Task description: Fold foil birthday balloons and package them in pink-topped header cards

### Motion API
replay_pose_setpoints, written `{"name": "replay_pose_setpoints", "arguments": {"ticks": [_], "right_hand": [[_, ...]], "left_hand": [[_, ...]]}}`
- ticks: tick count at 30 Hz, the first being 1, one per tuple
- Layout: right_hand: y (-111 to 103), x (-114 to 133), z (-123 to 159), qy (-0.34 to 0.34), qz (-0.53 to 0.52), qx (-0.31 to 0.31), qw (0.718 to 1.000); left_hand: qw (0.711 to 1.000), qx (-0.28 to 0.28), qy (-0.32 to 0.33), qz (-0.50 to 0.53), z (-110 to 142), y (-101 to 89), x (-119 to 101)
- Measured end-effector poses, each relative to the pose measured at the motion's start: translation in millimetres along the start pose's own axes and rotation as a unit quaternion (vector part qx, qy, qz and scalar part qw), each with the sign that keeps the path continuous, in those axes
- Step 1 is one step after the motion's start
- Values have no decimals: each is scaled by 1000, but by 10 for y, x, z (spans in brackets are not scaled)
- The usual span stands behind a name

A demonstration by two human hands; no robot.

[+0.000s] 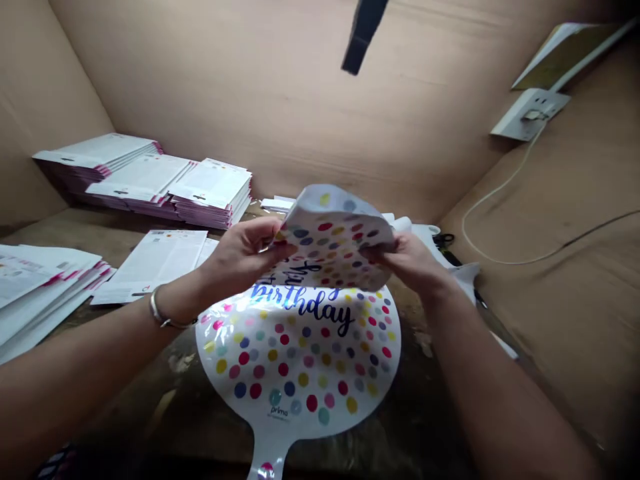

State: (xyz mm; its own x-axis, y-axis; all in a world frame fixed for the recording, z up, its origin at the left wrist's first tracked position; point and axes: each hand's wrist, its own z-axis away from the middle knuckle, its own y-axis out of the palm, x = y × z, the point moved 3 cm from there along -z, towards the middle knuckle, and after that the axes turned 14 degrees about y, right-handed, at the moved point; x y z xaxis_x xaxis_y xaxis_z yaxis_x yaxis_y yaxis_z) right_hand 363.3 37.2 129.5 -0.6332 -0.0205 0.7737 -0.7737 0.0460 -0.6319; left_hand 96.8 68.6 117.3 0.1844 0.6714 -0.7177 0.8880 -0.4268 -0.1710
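Note:
A folded white foil balloon [333,243] with coloured dots and dark blue lettering is raised between my two hands. My left hand [250,248] pinches its left edge between thumb and fingers. On the opposite edge, my right hand [407,260] grips it the same way. Below lies a flat, round foil balloon [300,360] printed with "birthday" and many coloured dots, its neck pointing toward me. The folded piece covers its upper part, so I cannot tell whether the two are joined there.
Stacks of white packets with pink edges [210,183] stand along the back left. More packets [45,280] lie at the left, near a single flat one [153,263]. Black-handled scissors [444,240] and white scraps are at the right. A power socket [533,113] with a cable hangs on the cardboard wall.

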Motion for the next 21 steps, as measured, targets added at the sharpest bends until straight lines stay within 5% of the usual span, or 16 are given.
{"name": "replay_pose_setpoints", "arguments": {"ticks": [3,5,10,16,21], "right_hand": [[17,158,477,-121,122,-117,978],[250,100,845,-179,210,-152,949],[953,-345,1357,-167,277,-10,946],[1017,-508,1437,-29,148,36,988],[942,-520,1338,78,93,36,992]], "left_hand": [[977,64,124,-159,245,-18,-163],[952,144,152,-223,564,5,-112],[898,365,65,-236,1292,106,183],[906,364,-47,-213,1481,30,220],[918,281,-84,-266,1413,-5,199]]}}
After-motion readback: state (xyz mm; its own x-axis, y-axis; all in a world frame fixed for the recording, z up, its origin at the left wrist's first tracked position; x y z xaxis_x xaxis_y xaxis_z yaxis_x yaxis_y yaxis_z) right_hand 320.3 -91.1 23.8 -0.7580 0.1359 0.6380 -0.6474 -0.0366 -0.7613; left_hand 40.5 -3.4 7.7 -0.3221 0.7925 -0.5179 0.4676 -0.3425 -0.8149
